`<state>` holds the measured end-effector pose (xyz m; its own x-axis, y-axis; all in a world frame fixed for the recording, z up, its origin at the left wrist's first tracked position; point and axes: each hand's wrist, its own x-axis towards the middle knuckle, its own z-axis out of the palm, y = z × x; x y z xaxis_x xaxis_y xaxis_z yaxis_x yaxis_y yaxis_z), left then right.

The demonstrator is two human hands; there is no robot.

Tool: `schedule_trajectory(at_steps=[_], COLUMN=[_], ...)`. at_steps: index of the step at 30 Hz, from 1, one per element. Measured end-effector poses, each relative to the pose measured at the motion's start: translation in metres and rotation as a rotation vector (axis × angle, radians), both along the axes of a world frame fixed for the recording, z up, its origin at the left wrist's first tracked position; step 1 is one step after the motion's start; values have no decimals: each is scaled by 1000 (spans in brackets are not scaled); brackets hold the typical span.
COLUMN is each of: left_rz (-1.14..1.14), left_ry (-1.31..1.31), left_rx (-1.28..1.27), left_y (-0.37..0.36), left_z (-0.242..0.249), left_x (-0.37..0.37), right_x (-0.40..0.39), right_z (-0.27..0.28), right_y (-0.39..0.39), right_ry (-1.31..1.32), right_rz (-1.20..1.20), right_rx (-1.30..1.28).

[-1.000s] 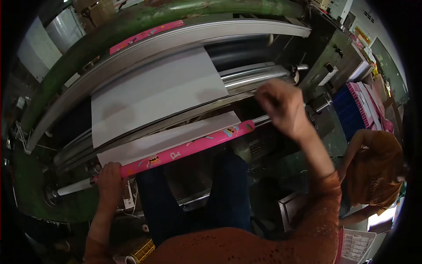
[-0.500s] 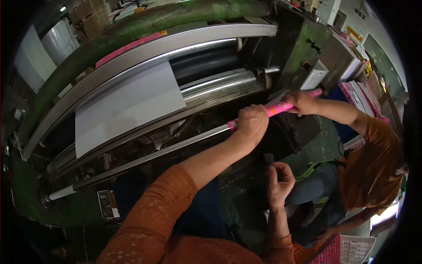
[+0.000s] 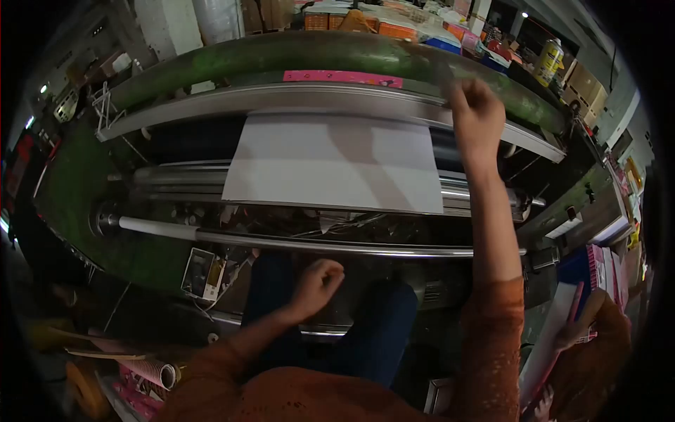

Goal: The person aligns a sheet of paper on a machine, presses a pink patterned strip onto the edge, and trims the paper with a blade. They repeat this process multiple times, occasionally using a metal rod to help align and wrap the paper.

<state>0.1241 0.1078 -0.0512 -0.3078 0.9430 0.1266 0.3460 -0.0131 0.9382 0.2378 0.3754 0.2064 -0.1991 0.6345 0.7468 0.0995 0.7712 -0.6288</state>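
My right hand (image 3: 480, 119) is raised over the right end of the machine's metal crossbar, its fingers pinched together. A small, grey, flat piece, blurred by motion, sticks up from the fingertips; I cannot make out what it is. A white sheet (image 3: 337, 162) lies over the black and metal rollers, with arm shadows across it. My left hand (image 3: 318, 287) hovers above my knees with its fingers curled and nothing visible in them. It is apart from the shiny metal bar (image 3: 330, 247) that runs along the machine's front, with a white sleeve (image 3: 158, 228) at its left end.
A pink printed strip (image 3: 342, 78) lies behind the crossbar, before a large green pipe (image 3: 267, 60). A small box (image 3: 204, 274) stands below the bar at left. At right, a co-worker's hand (image 3: 583, 323) is at a long white and pink piece (image 3: 548, 344). A spray can (image 3: 549, 62) stands behind.
The view has swung left. My left hand has let go of the pink roll, which is off the metal bar. My right hand has risen from low beside me to above the crossbar.
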Motion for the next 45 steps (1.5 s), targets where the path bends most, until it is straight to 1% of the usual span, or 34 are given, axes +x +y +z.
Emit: schedule_trajectory(at_steps=[1, 2, 3, 5, 6, 7, 8, 9, 10, 11, 12, 13, 14, 15, 16, 17, 18, 19, 21, 23, 25, 27, 28, 30, 31, 34, 36, 37, 39, 40, 42, 43, 45], left_rz=[161, 192, 219, 331, 312, 311, 261, 211, 277, 278, 290, 302, 474, 476, 478, 478, 440, 435, 397, 392, 383, 428, 424, 461, 461, 494, 512, 513, 475, 479, 478, 486, 459], left_ry=[-244, -347, -447, -725, -807, -817, -902, -984, -1007, -1012, -1004, -998, -1052, -1058, -1066, -1072, -960, -961, -861, -842, -822, -782, -782, -771, -772, -850, -837, -836, -859, -860, -894, -893, 140], left_rx=[50, 80, 114, 257, 363, 366, 395, 420, 340, 337, 354, 371, 434, 423, 450, 482, 440, 437, 379, 356, 332, 214, 212, 174, 169, 172, 200, 191, 208, 205, 334, 333, 386], left_y=[-4, -9, -9, -2, 0, 2, 1, -1, -5, -8, -11, -13, -12, -16, -20, -24, -31, -37, -47, -57, -66, -75, -78, -86, -88, -91, -89, -89, -87, -85, -79, -78, -77], left_z=[-18, -15, -10, -14, -15, -18, -24, -27, -18, -14, -13, -9, 2, -2, -9, -14, -15, -16, -14, -9, -1, 14, 22, 39, 45, 62, 74, 77, 81, 87, 100, 97, 89], left_x=[-17, -36, -55, -82, -92, -104, -117, -126, -129, -131, -132, -132, -120, -118, -117, -117, -118, -117, -113, -110, -106, -102, -99, -94, -92, -86, -84, -85, -89, -89, -84, -80, -72], right_x=[-32, -57, -70, -86, -77, -68, -49, -27, -10, 4, 14, 30, 45, 70, 73, 104, 101, 98, 106, 109, 111, 119, 122, 130, 129, 114, 104, 103, 106, 97, 87, 81, 73], right_z=[15, 25, 29, 33, 26, 19, 5, -23, -41, -76, -108, -146, -184, -213, -232, -278, -274, -270, -261, -254, -243, -242, -236, -216, -204, -160, -123, -113, -106, -97, -89, -88, -93], right_y=[19, 29, 30, 26, 8, -11, -41, -73, -113, -142, -166, -175, -171, -148, -143, -110, -102, -94, -103, -115, -126, -132, -136, -148, -154, -177, -188, -191, -168, -160, -132, -119, -98], right_ry=[-79, -158, -167, -67, -26, 14, -70, -235, -553, -682, -884, -626, -365, -110, 388, 664, 713, 762, 447, 636, 641, 606, 609, 493, 492, 38, -458, -671, -803, -806, -863, -869, -909], right_rz=[-68, -138, -128, 3, 108, 208, 302, 418, 507, 782, 724, 571, 410, 355, 134, 470, 370, 272, 206, 254, 211, 146, 142, 118, 115, -219, -407, -407, -350, -361, -290, -231, -190], right_rx=[9, 23, 21, -489, -551, -618, -635, -637, -822, -1045, -1166, -1264, -1342, -1440, -1382, -1268, -1223, -1175, -939, -1080, -1091, -1106, -1105, -1166, -1169, -529, 9, 26, 257, 267, 264, 197, 162])
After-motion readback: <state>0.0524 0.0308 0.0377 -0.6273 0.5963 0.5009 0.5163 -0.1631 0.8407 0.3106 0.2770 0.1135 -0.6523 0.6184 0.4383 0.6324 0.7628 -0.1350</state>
